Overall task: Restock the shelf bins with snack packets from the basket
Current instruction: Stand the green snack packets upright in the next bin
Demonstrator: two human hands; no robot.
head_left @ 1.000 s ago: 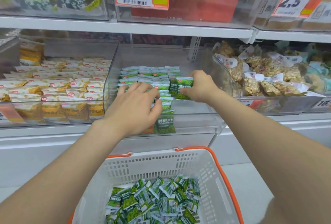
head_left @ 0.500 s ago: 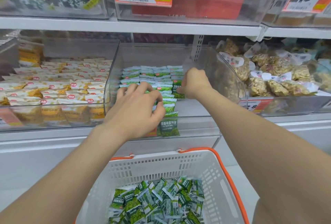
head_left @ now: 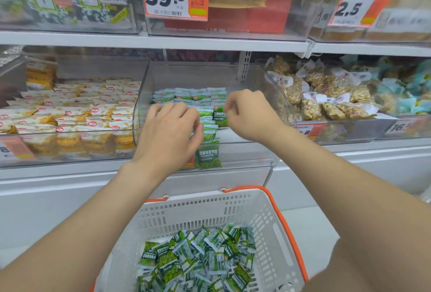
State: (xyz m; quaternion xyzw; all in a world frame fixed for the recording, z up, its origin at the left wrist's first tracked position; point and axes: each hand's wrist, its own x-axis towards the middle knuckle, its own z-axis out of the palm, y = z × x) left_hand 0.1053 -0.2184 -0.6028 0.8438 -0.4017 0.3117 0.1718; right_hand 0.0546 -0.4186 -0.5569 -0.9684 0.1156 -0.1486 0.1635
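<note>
1. Step in hand: packets are being placed and lined up in the middle bin (head_left: 245, 154), on the shelf just above the basket (head_left: 200, 205).
2. The right hand (head_left: 249, 116) pinches the top edge of one green packet (head_left: 219, 118), which sits at the right of the filled rows, inside the bin.
3. The left hand (head_left: 171, 135) is curled over the front row (head_left: 209, 128) with its thumb against the packets' edges. It seems to grip and steady them, but the palm hides what lies under it.
4. The pinched packet stands upright with its long axis vertical, leaning slightly back. Its printed face points to the front of the bin and the text reads the right way up.
5. The row runs front to back, its packets overlapping like tiles. The end packet (head_left: 208, 155) stands against the clear front wall, facing outward.
6. Next move, as I judge it: seat the pinched packet in line with its neighbours, face forward, and let go without tipping the row. Then reach down for more.
7. The heap (head_left: 198, 261) in the basket lies jumbled, pointing every way, so each packet will need turning upright. Much of the bin's right side looks unfilled, so plenty remains.
</note>
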